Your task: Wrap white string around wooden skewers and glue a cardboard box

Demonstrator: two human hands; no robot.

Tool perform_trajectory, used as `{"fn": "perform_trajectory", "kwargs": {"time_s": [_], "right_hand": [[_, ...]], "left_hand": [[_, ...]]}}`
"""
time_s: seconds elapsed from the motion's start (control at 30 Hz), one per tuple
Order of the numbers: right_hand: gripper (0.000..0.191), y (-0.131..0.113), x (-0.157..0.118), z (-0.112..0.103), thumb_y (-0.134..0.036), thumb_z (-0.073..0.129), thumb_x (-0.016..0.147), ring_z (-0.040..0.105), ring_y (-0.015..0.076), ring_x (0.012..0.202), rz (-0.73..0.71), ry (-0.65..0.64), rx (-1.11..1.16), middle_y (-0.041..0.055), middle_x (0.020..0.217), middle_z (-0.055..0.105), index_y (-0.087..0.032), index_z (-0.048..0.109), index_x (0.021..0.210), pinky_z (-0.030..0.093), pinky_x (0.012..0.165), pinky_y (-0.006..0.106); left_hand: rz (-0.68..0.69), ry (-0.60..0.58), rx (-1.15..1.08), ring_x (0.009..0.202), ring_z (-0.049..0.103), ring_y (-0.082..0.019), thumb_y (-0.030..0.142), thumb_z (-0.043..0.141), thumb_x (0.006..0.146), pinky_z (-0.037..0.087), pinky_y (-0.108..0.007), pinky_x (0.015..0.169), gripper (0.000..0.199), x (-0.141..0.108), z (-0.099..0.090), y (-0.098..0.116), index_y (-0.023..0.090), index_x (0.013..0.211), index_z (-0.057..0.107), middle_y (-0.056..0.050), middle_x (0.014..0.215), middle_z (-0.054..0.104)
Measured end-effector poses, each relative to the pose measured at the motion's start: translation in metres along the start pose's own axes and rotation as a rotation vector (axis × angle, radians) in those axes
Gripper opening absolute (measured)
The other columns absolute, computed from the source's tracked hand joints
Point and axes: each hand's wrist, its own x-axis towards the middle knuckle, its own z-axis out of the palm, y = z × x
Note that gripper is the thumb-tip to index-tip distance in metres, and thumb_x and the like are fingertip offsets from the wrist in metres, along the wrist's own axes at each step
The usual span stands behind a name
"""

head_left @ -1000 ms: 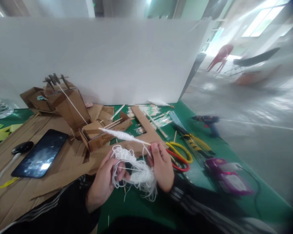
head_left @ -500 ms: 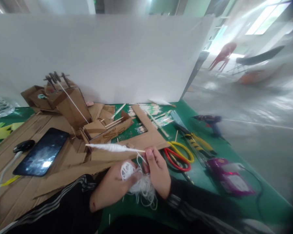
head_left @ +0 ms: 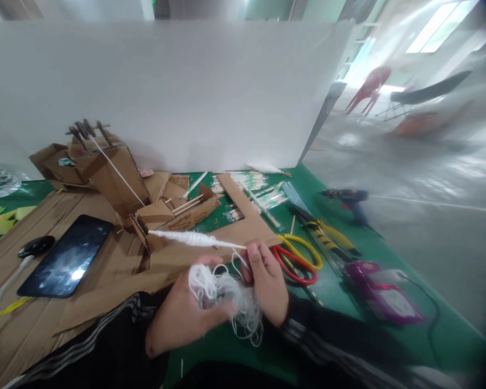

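Between thumb and fingers, my right hand [head_left: 265, 281] pinches the right end of a thin wooden stick. White string is wound thickly round the stick's middle as a spindle-shaped bundle [head_left: 194, 239], and the bare left tip points over the cardboard. My left hand [head_left: 186, 313] cradles a loose tangle of white string [head_left: 227, 292], its thumb lifted off to the side. Loops of the string hang down between the two hands. One strand runs from the tangle up to the stick beside my right fingertips.
Cardboard boxes [head_left: 115, 173], a phone [head_left: 67, 256] and cardboard sheets lie left. Right are red [head_left: 295, 273] and yellow cable coils, pliers [head_left: 338, 237], a drill [head_left: 348, 202] and a purple device [head_left: 383, 294]. Packed sticks [head_left: 255, 183] lie behind, before a white panel [head_left: 166, 97].
The wound stick has shifted slightly right and now tilts down toward my right hand. My left thumb and fingers have spread apart, showing more of the string tangle.
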Motion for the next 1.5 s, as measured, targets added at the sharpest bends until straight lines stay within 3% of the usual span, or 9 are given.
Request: {"fn": "perform_trajectory", "kwargs": {"time_s": [0.2,0.53,0.7,0.8,0.87,1.0,1.17,1.33,1.5], "right_hand": [[0.039,-0.002,-0.002,0.0,-0.054,0.045,0.091,0.033,0.0072,0.041,0.025,-0.033,0.049,-0.0081,0.047,0.039,-0.02,0.045,0.072,0.027,0.041,0.019],[0.041,-0.007,-0.002,0.001,-0.058,0.048,0.088,0.034,0.0064,0.037,0.076,0.01,0.105,-0.0079,0.044,0.041,-0.02,0.045,0.072,0.028,0.036,0.017],[0.039,-0.011,-0.004,0.001,-0.058,0.05,0.087,0.042,0.0087,0.036,0.106,-0.022,0.151,-0.0064,0.048,0.048,-0.021,0.046,0.073,0.035,0.035,0.02],[0.036,-0.012,-0.004,0.0,-0.055,0.052,0.087,0.044,0.0094,0.038,0.083,-0.047,0.183,-0.0055,0.052,0.051,-0.022,0.045,0.074,0.04,0.037,0.021],[0.035,-0.013,-0.005,0.0,-0.054,0.05,0.088,0.043,0.0093,0.039,0.07,-0.048,0.176,-0.0054,0.053,0.052,-0.022,0.046,0.075,0.04,0.038,0.021],[0.036,-0.014,-0.005,0.0,-0.051,0.049,0.09,0.045,0.0096,0.047,0.005,-0.026,0.092,-0.0042,0.054,0.051,-0.02,0.048,0.07,0.042,0.048,0.021],[0.037,-0.014,-0.005,-0.001,-0.049,0.049,0.091,0.042,0.0095,0.049,-0.035,-0.014,0.04,-0.0042,0.054,0.049,-0.02,0.049,0.069,0.038,0.049,0.021],[0.039,-0.013,-0.008,0.0,-0.049,0.046,0.092,0.041,0.0087,0.048,-0.06,-0.077,0.025,-0.0041,0.053,0.049,-0.019,0.049,0.067,0.034,0.047,0.021],[0.04,-0.012,-0.008,0.0,-0.048,0.045,0.093,0.039,0.0083,0.046,-0.062,-0.076,0.006,-0.0045,0.051,0.047,-0.019,0.048,0.066,0.032,0.046,0.022]], "left_hand": [[0.262,0.059,0.507,0.091,0.053,-0.025,0.02,0.059,0.08,0.044,-0.036,0.078,0.005,-0.005,-0.002,0.005,0.02,0.076,0.062,-0.008,0.093,0.054],[-0.122,0.157,-0.3,0.057,0.053,-0.014,0.035,0.058,0.083,0.044,-0.026,0.057,0.015,0.005,-0.005,-0.002,0.02,0.085,0.055,0.002,0.067,0.056],[0.454,0.432,0.193,0.108,0.052,-0.026,0.021,0.067,0.074,0.042,-0.041,0.093,0.05,0.0,-0.015,0.005,0.024,0.119,0.047,-0.009,0.121,0.051],[0.773,0.392,0.532,0.102,0.052,-0.026,0.014,0.071,0.067,0.04,-0.041,0.092,0.033,-0.007,-0.018,0.01,0.026,0.094,0.057,-0.004,0.1,0.059],[0.711,0.18,0.678,0.088,0.055,-0.023,0.017,0.07,0.071,0.041,-0.037,0.083,0.02,-0.01,-0.014,0.012,0.024,0.085,0.058,-0.002,0.084,0.062],[0.446,-0.027,0.708,0.095,0.056,-0.027,0.037,0.069,0.076,0.042,-0.04,0.085,0.034,-0.007,0.004,0.008,0.023,0.105,0.059,-0.007,0.103,0.065],[0.339,-0.012,0.498,0.111,0.053,-0.027,0.033,0.06,0.084,0.039,-0.041,0.096,0.025,-0.003,0.015,-0.005,0.023,0.107,0.057,-0.009,0.115,0.061],[0.146,0.089,-0.07,0.089,0.06,-0.019,0.029,0.059,0.086,0.046,-0.033,0.083,0.014,0.003,0.019,-0.015,0.02,0.093,0.051,-0.005,0.093,0.063],[0.009,0.03,-0.438,0.08,0.058,-0.015,0.028,0.063,0.084,0.045,-0.025,0.073,0.027,0.009,0.013,-0.016,0.019,0.108,0.054,-0.003,0.089,0.062]]}}
